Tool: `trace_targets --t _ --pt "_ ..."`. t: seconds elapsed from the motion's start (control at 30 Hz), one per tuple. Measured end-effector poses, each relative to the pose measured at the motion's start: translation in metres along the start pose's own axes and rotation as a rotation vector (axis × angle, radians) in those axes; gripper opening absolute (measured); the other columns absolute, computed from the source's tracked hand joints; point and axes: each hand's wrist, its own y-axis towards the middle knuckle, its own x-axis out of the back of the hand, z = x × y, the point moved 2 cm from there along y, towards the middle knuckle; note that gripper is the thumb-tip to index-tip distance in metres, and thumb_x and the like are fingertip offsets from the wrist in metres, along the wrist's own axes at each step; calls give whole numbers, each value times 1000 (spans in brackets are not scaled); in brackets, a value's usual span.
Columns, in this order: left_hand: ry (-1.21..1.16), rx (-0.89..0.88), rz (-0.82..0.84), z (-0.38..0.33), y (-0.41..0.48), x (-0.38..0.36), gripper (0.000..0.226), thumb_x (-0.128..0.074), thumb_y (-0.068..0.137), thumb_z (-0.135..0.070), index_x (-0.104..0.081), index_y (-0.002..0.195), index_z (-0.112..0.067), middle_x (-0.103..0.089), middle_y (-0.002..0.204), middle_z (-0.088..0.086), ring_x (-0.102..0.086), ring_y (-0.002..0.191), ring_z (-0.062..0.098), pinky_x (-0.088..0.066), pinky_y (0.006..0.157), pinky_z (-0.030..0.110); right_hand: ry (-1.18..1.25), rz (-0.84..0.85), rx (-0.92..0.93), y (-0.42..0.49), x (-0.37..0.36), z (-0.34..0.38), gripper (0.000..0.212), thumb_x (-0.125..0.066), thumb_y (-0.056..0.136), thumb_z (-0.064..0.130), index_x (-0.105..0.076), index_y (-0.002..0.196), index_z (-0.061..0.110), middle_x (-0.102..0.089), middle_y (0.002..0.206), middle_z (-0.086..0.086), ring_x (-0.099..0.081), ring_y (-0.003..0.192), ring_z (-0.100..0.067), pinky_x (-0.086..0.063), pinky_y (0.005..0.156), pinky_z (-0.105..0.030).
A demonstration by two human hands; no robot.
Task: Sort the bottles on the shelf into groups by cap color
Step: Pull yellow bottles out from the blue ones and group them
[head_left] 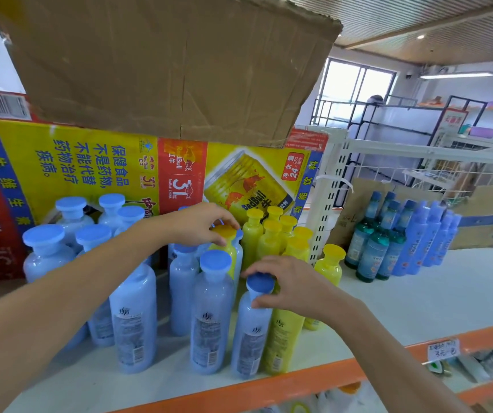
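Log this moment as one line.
left hand: pinches yellow-capped bottle | right hand: grips blue-capped bottle | state: cap colors mixed at shelf front

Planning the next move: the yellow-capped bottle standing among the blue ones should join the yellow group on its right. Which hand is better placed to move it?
Left. The left hand pinches the cap of that yellow-capped bottle, while the right hand is occupied gripping a blue-capped bottle in front.
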Motion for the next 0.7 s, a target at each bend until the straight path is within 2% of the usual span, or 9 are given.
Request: trace_targets --t 0.1,0.23,0.33,0.4,0.53,0.57,0.63,0.7 --pt "-34 -38 -6 -11 3 12 39 -68 82 -15 -58 119 -17 -55 117 -7 -49 107 8 -41 84 12 31 -31 11 -3 -1 -3 43 -71 77 38 -57 118 31 -57 114 13 -49 100 -3 -36 81 -19" --pt "-54 -69 -42 -27 8 30 38 -67 82 -16 -59 118 -22 -55 116 -6 -49 111 14 -46 93 28 74 -84 -1 -10 1 -7 44 -71 78 33 -58 120 28 -56 114 14 -48 100 -1 -33 83 -13" --pt "-49 -101 -77 -42 16 40 37 -65 83 -16 -58 119 -24 -53 119 -9 -45 108 7 -40 79 9 93 -125 -25 -18 3 -14 46 -72 78 33 -57 121 27 -55 113 14 -47 100 3 -31 81 -5" --pt "-46 -116 -77 -52 23 42 38 -65 84 -16 -57 120 -22 -52 115 -10 -44 106 6 -39 73 6 102 -155 -45 -24 5 -19 46 -72 77 34 -57 121 29 -51 108 18 -44 98 6 -32 80 -5" --pt "-25 -133 -28 -65 40 30 39 -66 83 -15 -57 121 -18 -54 120 -6 -45 109 8 -38 73 -1 84 -182 -93 -33 6 -28 45 -71 78 35 -57 121 30 -49 109 20 -42 99 7 -33 80 -10" --pt "-19 -131 -5 -67 44 25 40 -67 82 -15 -57 121 -17 -54 124 -4 -46 112 10 -39 77 3 84 -186 -107 -34 6 -30 45 -71 78 34 -57 121 31 -50 111 18 -44 99 5 -33 78 -9" --pt "3 -121 30 -68 52 14 41 -68 81 -15 -57 122 -17 -54 128 0 -47 117 17 -43 87 20 90 -194 -138 -36 4 -35 43 -70 79 34 -58 120 31 -53 109 14 -49 97 -2 -36 76 -9" --pt "15 -114 58 -68 58 4 41 -69 81 -15 -58 120 -17 -54 128 2 -49 116 21 -43 87 25 99 -201 -164 -38 3 -37 39 -70 79 33 -60 117 29 -54 105 12 -53 94 -8 -43 78 -18"
